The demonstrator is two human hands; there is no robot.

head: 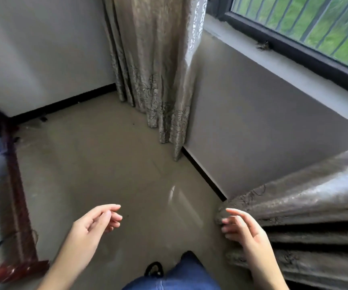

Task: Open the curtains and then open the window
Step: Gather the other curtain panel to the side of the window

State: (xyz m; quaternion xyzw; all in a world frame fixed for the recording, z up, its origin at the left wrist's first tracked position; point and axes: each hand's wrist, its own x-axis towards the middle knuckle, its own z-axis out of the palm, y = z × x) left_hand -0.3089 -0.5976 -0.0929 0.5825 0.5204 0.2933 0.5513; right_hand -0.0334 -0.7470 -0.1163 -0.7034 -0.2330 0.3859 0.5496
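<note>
Nearest, both hands hang loose and hold nothing: the left hand (98,221) over bare floor, the right hand (241,226) just beside the bunched right curtain (307,210), fingertips near its edge. Further off, the left curtain (154,65) hangs gathered beside the window (307,24), leaving the glass uncovered; it looks shut, likely next

Both hands hang empty over the floor (110,164), fingers loosely curled — the left hand (98,221) apart from everything, the right hand (243,227) just beside the hem of the right curtain (307,208). The left curtain (156,59) is bunched in the corner. Between them the window (307,24) shows its dark frame, bars and greenery beyond.
</note>
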